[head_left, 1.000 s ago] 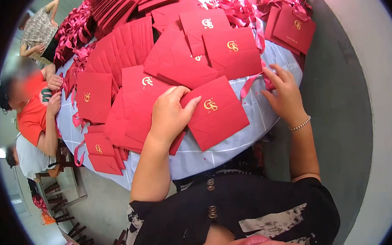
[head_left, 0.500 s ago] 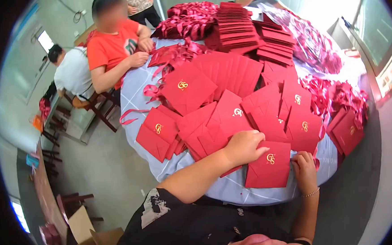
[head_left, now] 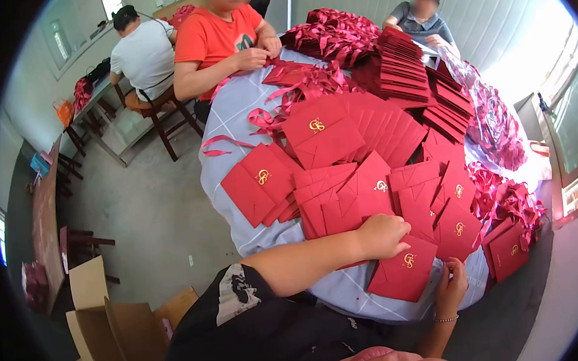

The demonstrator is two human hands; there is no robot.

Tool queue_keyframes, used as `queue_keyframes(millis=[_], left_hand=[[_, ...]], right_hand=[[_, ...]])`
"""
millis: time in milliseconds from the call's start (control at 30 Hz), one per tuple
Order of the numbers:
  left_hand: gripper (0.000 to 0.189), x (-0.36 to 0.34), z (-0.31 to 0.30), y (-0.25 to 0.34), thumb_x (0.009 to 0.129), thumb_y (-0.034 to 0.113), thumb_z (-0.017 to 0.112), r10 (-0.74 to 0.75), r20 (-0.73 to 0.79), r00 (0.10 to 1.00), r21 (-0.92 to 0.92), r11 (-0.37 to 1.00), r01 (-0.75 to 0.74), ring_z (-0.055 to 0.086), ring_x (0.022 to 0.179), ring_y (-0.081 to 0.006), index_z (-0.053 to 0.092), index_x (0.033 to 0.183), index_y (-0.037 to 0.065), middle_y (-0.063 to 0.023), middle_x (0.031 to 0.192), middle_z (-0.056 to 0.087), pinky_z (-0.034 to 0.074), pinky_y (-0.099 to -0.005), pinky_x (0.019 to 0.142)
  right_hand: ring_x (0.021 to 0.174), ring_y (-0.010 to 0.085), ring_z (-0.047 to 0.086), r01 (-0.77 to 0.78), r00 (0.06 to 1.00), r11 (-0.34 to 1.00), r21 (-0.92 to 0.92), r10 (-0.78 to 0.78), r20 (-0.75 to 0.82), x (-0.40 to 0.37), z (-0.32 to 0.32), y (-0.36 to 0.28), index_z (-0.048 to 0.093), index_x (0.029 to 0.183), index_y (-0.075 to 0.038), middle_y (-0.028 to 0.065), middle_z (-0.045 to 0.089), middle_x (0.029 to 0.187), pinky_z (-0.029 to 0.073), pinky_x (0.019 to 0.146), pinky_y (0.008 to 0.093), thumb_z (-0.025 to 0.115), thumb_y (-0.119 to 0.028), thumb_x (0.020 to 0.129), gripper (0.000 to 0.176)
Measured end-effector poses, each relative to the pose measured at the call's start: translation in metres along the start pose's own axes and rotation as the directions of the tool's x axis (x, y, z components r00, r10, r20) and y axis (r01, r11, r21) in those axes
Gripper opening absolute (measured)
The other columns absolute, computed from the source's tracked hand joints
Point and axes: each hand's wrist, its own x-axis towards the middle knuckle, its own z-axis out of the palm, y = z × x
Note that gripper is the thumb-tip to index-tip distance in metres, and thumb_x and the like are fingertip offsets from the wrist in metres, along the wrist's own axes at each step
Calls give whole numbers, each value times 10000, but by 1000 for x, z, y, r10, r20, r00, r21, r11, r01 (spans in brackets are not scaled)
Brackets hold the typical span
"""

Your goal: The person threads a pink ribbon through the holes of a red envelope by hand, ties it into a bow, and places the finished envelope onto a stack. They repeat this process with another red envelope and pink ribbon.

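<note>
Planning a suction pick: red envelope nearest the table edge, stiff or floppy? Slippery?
Red envelope lies flat with crisp edges: probably stiff card, light. Overlapping neighbours fan loosely, so a push likely slides it on the tablecloth.

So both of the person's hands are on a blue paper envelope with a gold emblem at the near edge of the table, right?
Not quite. The head view shows that paper envelope with the gold emblem is red, not blue. Otherwise yes: left hand and right hand both touch it at the near edge of the table.
</note>
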Motion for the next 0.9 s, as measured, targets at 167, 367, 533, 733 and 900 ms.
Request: queue_keyframes(millis=[167,367,533,733,900], left_hand=[[319,1,2,0,854,347,727,15,-3,1000,9,1000,-15,681,851,-360,672,933,42,-155,893,678,547,-467,760],[310,2,11,-4,819,323,746,19,-37,999,52,999,-17,686,864,-371,674,926,41,-161,902,686,555,-477,754],[307,3,9,-4,808,310,749,24,-36,999,26,999,-23,687,852,-379,667,890,26,-171,884,683,556,-485,749],[300,3,8,-4,810,305,745,4,-35,999,9,1000,-4,688,829,-376,668,888,26,-172,869,682,556,-484,740],[289,1,7,-2,814,300,736,29,-51,998,17,999,-28,684,841,-359,668,938,48,-151,877,675,552,-471,744]], right_hand=[[694,231,654,-34,997,990,139,44,-65,12,7,-25,602,929,5,130,681,849,514,639,329,641,-32,950,57],[638,213,609,29,987,966,258,-68,143,41,27,-65,622,905,-2,119,635,761,476,579,318,683,-20,905,64],[660,268,637,164,957,940,299,-225,183,72,36,-85,632,910,18,148,645,788,503,599,338,676,9,886,51],[669,232,652,124,965,918,378,-201,171,69,54,-67,663,907,17,137,672,798,514,613,320,717,4,867,68],[652,181,641,-87,977,855,511,-26,211,59,56,-57,692,905,9,119,684,781,503,604,311,753,-12,850,85]])
